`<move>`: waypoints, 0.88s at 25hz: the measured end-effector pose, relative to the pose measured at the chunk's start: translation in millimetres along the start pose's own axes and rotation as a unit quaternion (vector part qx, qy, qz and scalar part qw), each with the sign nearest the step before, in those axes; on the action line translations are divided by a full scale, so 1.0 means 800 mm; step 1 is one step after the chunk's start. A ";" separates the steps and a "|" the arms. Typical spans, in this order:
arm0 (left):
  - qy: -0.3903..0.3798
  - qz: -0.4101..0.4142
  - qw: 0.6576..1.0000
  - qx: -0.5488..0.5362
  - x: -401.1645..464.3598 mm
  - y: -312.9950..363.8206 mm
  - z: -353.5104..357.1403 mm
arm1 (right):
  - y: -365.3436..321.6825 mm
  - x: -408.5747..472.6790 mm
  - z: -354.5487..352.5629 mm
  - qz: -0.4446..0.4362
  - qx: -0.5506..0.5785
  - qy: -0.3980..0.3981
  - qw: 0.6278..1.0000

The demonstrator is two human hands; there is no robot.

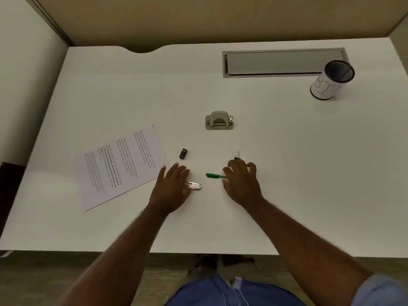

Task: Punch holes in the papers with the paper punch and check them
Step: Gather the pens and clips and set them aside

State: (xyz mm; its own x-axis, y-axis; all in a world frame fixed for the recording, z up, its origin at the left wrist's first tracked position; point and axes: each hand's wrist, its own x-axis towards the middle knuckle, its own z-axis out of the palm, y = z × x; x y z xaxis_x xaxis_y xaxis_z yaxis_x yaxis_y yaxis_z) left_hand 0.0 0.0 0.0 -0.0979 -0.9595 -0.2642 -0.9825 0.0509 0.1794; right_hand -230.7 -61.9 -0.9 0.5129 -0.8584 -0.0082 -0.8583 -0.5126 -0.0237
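A metal paper punch [219, 120] stands in the middle of the white desk [287, 173], beyond both hands. A printed sheet of paper [120, 166] lies askew at the left. My left hand [171, 188] lies flat with straight fingers, right of the paper, partly covering a small silver stapler [195, 186]. My right hand [241, 181] rests palm down with spread fingers over a green pen [215, 175]. Neither hand holds anything.
A small black object [183, 153] lies between the paper and the punch. A binder clip [237, 155] sits just beyond my right fingertips. A mesh pen cup [332, 81] stands at the back right beside a metal cable tray lid [282, 62].
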 end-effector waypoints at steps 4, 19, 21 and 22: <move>0.029 0.006 1.000 0.005 0.001 0.009 0.000 | 0.008 0.007 0.012 -0.020 -0.041 -0.023 0.999; 0.078 0.079 0.992 0.056 -0.004 0.012 0.000 | 0.000 0.070 0.009 0.050 0.329 -0.057 0.941; 0.078 0.099 0.990 0.063 -0.008 0.000 -0.002 | -0.022 0.092 0.006 0.063 0.332 -0.075 0.938; 0.080 0.107 0.989 0.065 -0.011 -0.006 -0.003 | -0.034 0.103 0.004 0.070 0.334 -0.087 0.936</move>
State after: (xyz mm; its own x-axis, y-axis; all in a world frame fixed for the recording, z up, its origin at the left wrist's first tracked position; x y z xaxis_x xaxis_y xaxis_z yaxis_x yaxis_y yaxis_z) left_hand 6.3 7.3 3.9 -0.2888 -0.9542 -0.0779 -0.9553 0.2818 0.0893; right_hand -165.0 -118.4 -4.5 0.4403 -0.8703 -0.2205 -0.7461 -0.2181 -0.6290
